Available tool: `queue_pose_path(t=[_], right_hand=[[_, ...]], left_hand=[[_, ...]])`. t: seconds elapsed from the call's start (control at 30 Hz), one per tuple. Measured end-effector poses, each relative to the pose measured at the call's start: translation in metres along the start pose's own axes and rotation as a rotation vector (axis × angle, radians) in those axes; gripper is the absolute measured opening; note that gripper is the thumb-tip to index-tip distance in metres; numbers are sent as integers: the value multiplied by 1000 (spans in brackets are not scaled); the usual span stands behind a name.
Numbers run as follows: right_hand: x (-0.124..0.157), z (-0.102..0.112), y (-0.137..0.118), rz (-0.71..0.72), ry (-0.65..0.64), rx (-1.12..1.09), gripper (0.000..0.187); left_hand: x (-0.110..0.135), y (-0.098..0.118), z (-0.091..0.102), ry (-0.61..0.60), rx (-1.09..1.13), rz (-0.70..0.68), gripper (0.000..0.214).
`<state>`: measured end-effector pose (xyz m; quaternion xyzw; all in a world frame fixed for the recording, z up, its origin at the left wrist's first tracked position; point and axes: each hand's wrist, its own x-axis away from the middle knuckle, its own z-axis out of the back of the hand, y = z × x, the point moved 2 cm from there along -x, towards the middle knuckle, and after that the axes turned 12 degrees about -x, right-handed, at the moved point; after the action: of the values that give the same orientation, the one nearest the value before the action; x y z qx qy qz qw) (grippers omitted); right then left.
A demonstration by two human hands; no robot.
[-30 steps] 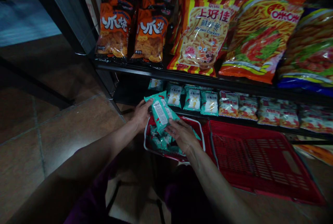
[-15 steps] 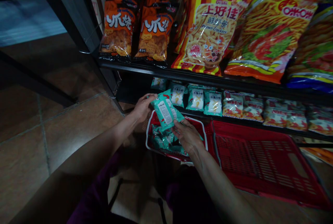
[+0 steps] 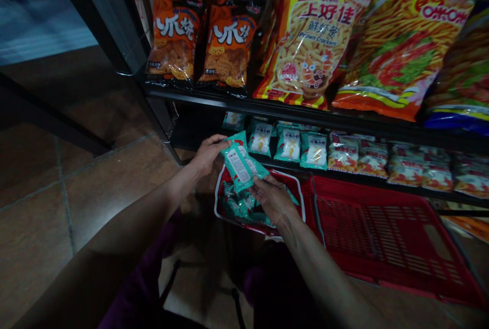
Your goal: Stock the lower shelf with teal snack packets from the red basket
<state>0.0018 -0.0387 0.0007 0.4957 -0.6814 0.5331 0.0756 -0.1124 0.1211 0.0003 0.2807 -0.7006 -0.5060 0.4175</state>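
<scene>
Between my two hands is a teal snack bag (image 3: pixel 240 164), its printed back panel facing up. My left hand (image 3: pixel 209 154) is closed on its upper left corner. The fingers of my right hand (image 3: pixel 275 197) pinch its lower right edge. Right below the bag stands a red basket with a white rim (image 3: pixel 217 201), and more teal snack bags (image 3: pixel 244 207) lie heaped inside it. Part of that heap is hidden by the held bag and my right hand. On the lower shelf just beyond, similar teal bags (image 3: pixel 288 144) stand in a row.
The black shelf (image 3: pixel 214 101) carries orange snack bags (image 3: pixel 229 49), prawn cracker bags (image 3: pixel 309 49) and large orange-red bags (image 3: pixel 405 54). White-and-red packets (image 3: pixel 344 155) stand farther right on the lower shelf. A second red basket (image 3: pixel 385 232) lies right of the first. A dark post (image 3: pixel 126 54) rises at left.
The held bag has tilted slightly and its lower part looks a little more folded. Both hands keep their hold in nearly the same place. The view has shifted very slightly.
</scene>
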Motion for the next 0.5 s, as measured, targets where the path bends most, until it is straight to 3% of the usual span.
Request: queue_pose_path(t=[0.2, 0.4, 0.5], right_hand=[[-1, 2, -1, 23, -5, 47, 29], [0, 4, -7, 100, -11, 172, 30], [2, 3, -7, 112, -31, 209, 32]], left_hand=[[1, 5, 3, 19, -35, -5, 19], [-6, 6, 11, -91, -157, -49, 27], [-8, 3, 12, -78, -216, -72, 27]])
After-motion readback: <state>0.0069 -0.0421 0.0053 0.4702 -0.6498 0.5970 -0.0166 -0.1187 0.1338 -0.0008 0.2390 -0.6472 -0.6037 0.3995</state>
